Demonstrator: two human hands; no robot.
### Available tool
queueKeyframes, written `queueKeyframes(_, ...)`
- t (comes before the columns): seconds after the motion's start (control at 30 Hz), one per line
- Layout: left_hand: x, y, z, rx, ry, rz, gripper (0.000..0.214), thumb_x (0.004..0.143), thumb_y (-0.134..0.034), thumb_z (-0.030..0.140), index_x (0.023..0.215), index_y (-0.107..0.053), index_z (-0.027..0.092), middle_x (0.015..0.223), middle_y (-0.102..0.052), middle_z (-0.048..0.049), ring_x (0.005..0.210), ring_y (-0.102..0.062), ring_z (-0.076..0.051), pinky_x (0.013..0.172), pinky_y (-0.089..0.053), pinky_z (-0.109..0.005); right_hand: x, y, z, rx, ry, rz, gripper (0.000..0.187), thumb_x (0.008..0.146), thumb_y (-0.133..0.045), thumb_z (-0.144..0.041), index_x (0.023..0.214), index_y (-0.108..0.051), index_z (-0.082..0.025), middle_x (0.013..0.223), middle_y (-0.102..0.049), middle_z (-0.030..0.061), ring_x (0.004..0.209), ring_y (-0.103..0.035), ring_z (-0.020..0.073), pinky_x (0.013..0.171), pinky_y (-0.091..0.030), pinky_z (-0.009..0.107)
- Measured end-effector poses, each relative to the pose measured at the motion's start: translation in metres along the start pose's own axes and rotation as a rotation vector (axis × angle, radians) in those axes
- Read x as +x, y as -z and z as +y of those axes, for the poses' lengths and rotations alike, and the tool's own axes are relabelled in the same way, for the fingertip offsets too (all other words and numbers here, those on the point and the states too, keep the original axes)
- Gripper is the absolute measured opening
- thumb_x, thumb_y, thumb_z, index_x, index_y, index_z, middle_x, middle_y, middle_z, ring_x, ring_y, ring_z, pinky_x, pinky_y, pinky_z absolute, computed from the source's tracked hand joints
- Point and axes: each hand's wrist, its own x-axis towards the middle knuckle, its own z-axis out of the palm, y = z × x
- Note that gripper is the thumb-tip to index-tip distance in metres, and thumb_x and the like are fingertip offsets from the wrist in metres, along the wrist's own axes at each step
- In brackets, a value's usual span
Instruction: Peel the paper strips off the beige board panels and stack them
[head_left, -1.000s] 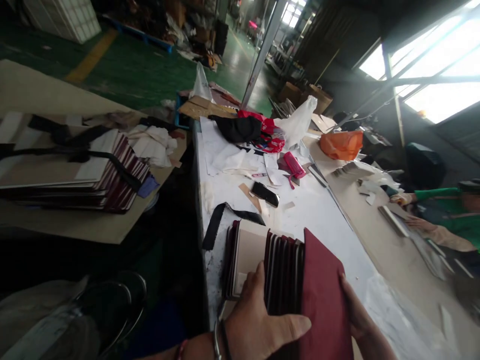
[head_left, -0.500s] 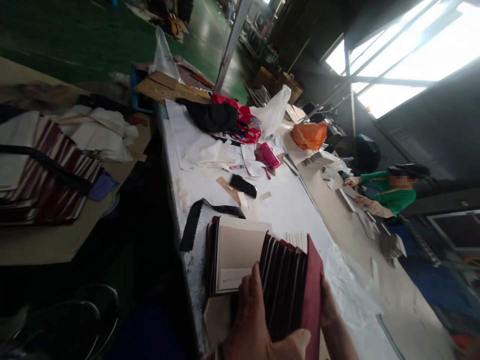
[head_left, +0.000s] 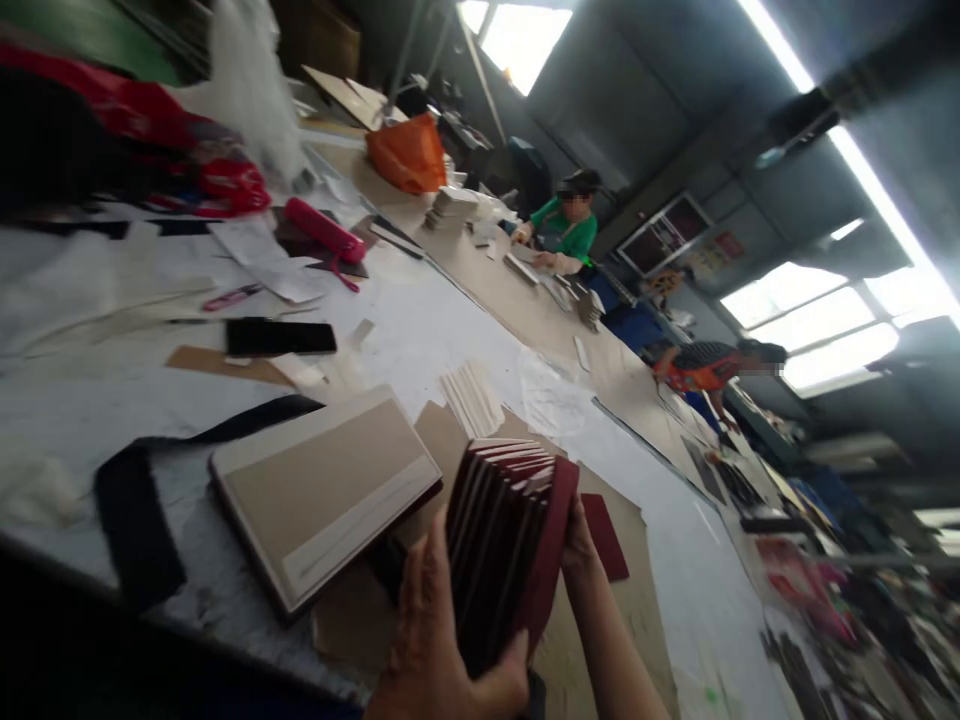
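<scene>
Between my two hands is a stack of maroon covers [head_left: 499, 545] with pale edges, held upright and slightly fanned at the top. My left hand [head_left: 439, 630] wraps its near left side, with the thumb across the bottom. On the far right side my right hand [head_left: 577, 540] presses against the outer maroon cover, its fingers partly hidden behind it. To the left lies another stack [head_left: 330, 490] with a beige top face and a pale strip along one edge. A black strap [head_left: 142, 520] curls beside that stack. Behind the held covers sit several thin white strips [head_left: 472, 395].
A flat maroon piece [head_left: 604, 535] rests on brown card [head_left: 630, 600] at the right. Farther back on the white table are a phone [head_left: 281, 337], a pink pouch [head_left: 322, 230] and an orange bag [head_left: 409, 155]. Two co-workers [head_left: 574, 225] stand along the far bench.
My view has swung to the right, bringing a second co-worker into sight. The held maroon stack now stands apart from the beige-topped stack, which it was beside before. Both hands keep their hold.
</scene>
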Motion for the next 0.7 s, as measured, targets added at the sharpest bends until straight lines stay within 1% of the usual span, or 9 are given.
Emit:
queueKeyframes(0.07, 0.018, -0.006, -0.004, -0.024, 0.098, -0.062, 0.093, 0.065, -0.063, 0.038, 0.138, -0.011, 0.016, 0.134, -0.034, -0.0183, 0.124, -0.032, -0.036, 0.1, -0.03, -0.055, -0.005, 0.014, 0.002, 0.082, 0.039, 0.027, 0.057, 0.047, -0.074, -0.059, 0.087, -0.062, -0.02, 0.1, -0.067, 0.009, 0.111, -0.051, 0.032, 0.095, -0.041, 0.048)
queueKeyframes(0.13, 0.039, -0.011, -0.009, -0.075, 0.14, -0.165, 0.093, 0.062, -0.065, 0.047, 0.134, -0.015, 0.015, 0.129, -0.041, -0.0179, 0.119, -0.04, -0.035, 0.098, -0.033, -0.054, -0.012, 0.026, 0.002, 0.127, 0.132, 0.032, 0.057, 0.048, -0.077, -0.052, 0.091, -0.061, -0.019, 0.101, -0.066, 0.0087, 0.112, -0.05, 0.0312, 0.098, -0.038, 0.046)
queueKeyframes(0.2, 0.056, -0.017, -0.019, -0.08, 0.088, -0.249, 0.093, 0.061, -0.067, 0.05, 0.132, -0.017, 0.017, 0.124, -0.046, -0.0158, 0.114, -0.045, -0.032, 0.097, -0.036, -0.053, -0.023, 0.035, -0.001, 0.119, 0.255, 0.011, 0.059, 0.05, -0.079, -0.046, 0.098, -0.059, -0.019, 0.105, -0.064, 0.0083, 0.113, -0.049, 0.0305, 0.101, -0.034, 0.045)
queueKeyframes(0.27, 0.066, -0.024, -0.036, -0.012, -0.035, -0.285, 0.088, 0.063, -0.067, 0.046, 0.131, -0.018, 0.019, 0.121, -0.047, -0.0142, 0.113, -0.047, -0.03, 0.097, -0.036, -0.052, -0.034, 0.047, -0.002, 0.074, 0.352, -0.033, 0.067, 0.049, -0.08, -0.041, 0.108, -0.056, -0.02, 0.113, -0.06, 0.0078, 0.115, -0.046, 0.0297, 0.103, -0.03, 0.044)
queueKeyframes(0.33, 0.067, -0.033, -0.057, 0.082, -0.141, -0.326, 0.086, 0.063, -0.069, 0.04, 0.129, -0.018, 0.02, 0.119, -0.048, -0.0136, 0.111, -0.048, -0.029, 0.096, -0.038, -0.051, -0.044, 0.063, 0.002, 0.014, 0.393, -0.041, 0.08, 0.046, -0.083, -0.036, 0.118, -0.049, -0.023, 0.121, -0.055, 0.0067, 0.118, -0.044, 0.0283, 0.105, -0.026, 0.043)
queueKeyframes(0.43, 0.056, -0.049, -0.081, 0.186, -0.247, -0.423, 0.085, 0.063, -0.068, 0.03, 0.127, -0.014, 0.021, 0.117, -0.047, -0.0147, 0.109, -0.05, -0.029, 0.092, -0.042, -0.049, -0.053, 0.093, 0.016, -0.044, 0.33, -0.008, 0.092, 0.046, -0.084, -0.036, 0.127, -0.041, -0.026, 0.125, -0.051, 0.0061, 0.117, -0.043, 0.0268, 0.104, -0.025, 0.042)
queueKeyframes(0.5, 0.047, -0.057, -0.088, 0.209, -0.348, -0.464, 0.085, 0.063, -0.068, 0.029, 0.128, -0.013, 0.021, 0.12, -0.043, -0.0166, 0.112, -0.048, -0.03, 0.093, -0.042, -0.048, -0.058, 0.11, 0.024, -0.083, 0.27, -0.052, 0.092, 0.048, -0.082, -0.04, 0.128, -0.04, -0.024, 0.126, -0.049, 0.0078, 0.117, -0.043, 0.0275, 0.103, -0.027, 0.042)
queueKeyframes(0.57, 0.041, -0.063, -0.091, 0.222, -0.435, -0.496, 0.087, 0.063, -0.069, 0.031, 0.129, -0.011, 0.022, 0.123, -0.041, -0.0177, 0.115, -0.045, -0.031, 0.095, -0.041, -0.047, -0.062, 0.121, 0.028, -0.137, 0.247, -0.136, 0.093, 0.048, -0.082, -0.043, 0.128, -0.041, -0.022, 0.128, -0.047, 0.0094, 0.119, -0.04, 0.0289, 0.102, -0.028, 0.042)
queueKeyframes(0.7, 0.033, -0.062, -0.101, 0.263, -0.473, -0.497, 0.087, 0.067, -0.068, 0.033, 0.132, -0.012, 0.024, 0.126, -0.041, -0.017, 0.116, -0.045, -0.031, 0.097, -0.039, -0.049, -0.071, 0.143, 0.026, -0.391, 0.202, -0.188, 0.095, 0.044, -0.083, -0.034, 0.129, -0.043, -0.019, 0.129, -0.046, 0.0101, 0.124, -0.035, 0.0303, 0.105, -0.024, 0.042)
